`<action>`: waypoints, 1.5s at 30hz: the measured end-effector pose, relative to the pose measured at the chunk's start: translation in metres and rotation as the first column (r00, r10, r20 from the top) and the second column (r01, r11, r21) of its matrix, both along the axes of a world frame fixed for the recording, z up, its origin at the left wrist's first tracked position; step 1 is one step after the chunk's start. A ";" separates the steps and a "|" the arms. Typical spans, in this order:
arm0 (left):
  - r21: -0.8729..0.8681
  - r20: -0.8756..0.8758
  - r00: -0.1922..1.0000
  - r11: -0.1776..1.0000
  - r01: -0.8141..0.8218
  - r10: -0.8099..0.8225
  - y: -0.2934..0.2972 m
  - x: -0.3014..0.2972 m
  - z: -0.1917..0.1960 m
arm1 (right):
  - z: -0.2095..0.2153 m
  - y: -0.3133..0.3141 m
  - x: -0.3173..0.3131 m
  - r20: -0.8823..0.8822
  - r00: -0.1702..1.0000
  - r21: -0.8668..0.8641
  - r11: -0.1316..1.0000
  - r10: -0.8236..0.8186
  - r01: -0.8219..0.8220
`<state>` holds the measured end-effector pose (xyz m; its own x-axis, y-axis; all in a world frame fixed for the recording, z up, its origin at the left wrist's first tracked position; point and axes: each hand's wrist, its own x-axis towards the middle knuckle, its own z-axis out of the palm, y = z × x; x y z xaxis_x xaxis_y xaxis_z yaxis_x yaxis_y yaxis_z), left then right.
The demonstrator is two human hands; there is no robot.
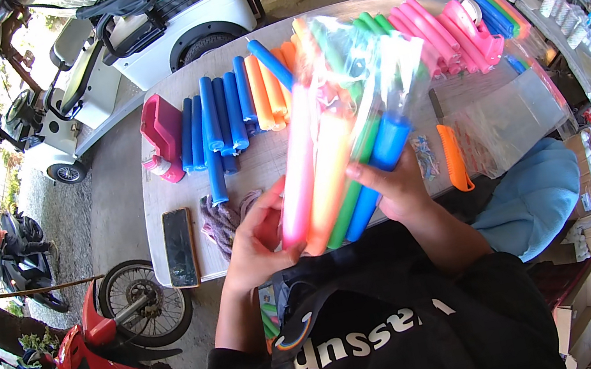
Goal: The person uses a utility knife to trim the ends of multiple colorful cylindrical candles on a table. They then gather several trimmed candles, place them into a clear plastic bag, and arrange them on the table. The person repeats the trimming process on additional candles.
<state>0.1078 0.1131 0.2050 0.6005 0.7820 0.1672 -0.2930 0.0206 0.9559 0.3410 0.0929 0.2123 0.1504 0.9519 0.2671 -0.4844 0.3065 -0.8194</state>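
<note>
A clear plastic bag (408, 58) with a pink candle (297, 172), an orange candle (332, 182), a green candle (365, 142) and a blue candle (392, 140) side by side is held tilted above the table. My left hand (261, 234) grips its lower left side, next to the pink candle. My right hand (396, 186) closes on the right side, its thumb lying over the green and blue candles. Behind the bag are loose blue candles (211, 116), orange candles (264, 95) and pink candles (427, 35). The bag partly hides more green candles (376, 22).
On the table (269, 169) lie a phone (180, 248), a grey cloth (221, 225), an orange cutter (454, 156) and clear plastic sleeves (517, 118). A pink bin (161, 127), a pink tape dispenser (473, 34) and packed candles (495, 8) sit farther back. A red motorcycle (115, 347) stands left.
</note>
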 end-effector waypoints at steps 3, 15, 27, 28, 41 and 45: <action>-0.026 -0.126 0.992 1.000 0.003 -0.007 -0.004 0.004 0.005 | 0.001 -0.002 -0.005 0.199 0.978 0.053 0.996 0.059 -0.071; 0.333 -0.015 0.944 0.892 -0.306 0.330 -0.009 0.001 -0.003 | 0.023 -0.014 0.009 0.398 0.900 0.064 0.973 0.180 -0.223; 0.232 0.073 0.795 0.765 -0.601 0.602 -0.021 0.019 0.001 | 0.071 -0.007 0.049 0.348 0.839 0.062 0.883 0.418 -0.466; 0.255 0.056 0.790 0.756 -0.603 0.611 -0.022 0.021 0.003 | 0.076 -0.009 0.054 0.361 0.825 0.026 0.880 0.434 -0.474; 0.799 -0.160 0.818 0.560 -0.221 0.552 -0.029 0.063 0.042 | 0.085 -0.045 0.068 0.789 0.614 0.231 0.927 -0.001 -0.295; 0.575 -0.203 0.814 0.739 -0.350 0.543 -0.024 0.066 0.047 | 0.099 -0.069 0.132 0.794 0.578 0.163 0.982 -0.190 0.099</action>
<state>0.1734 0.0894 0.2524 0.2931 0.8381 0.4602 0.1969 -0.5239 0.8287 0.4726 0.0243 0.3116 -0.0352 0.9017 0.4310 0.4142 0.4057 -0.8148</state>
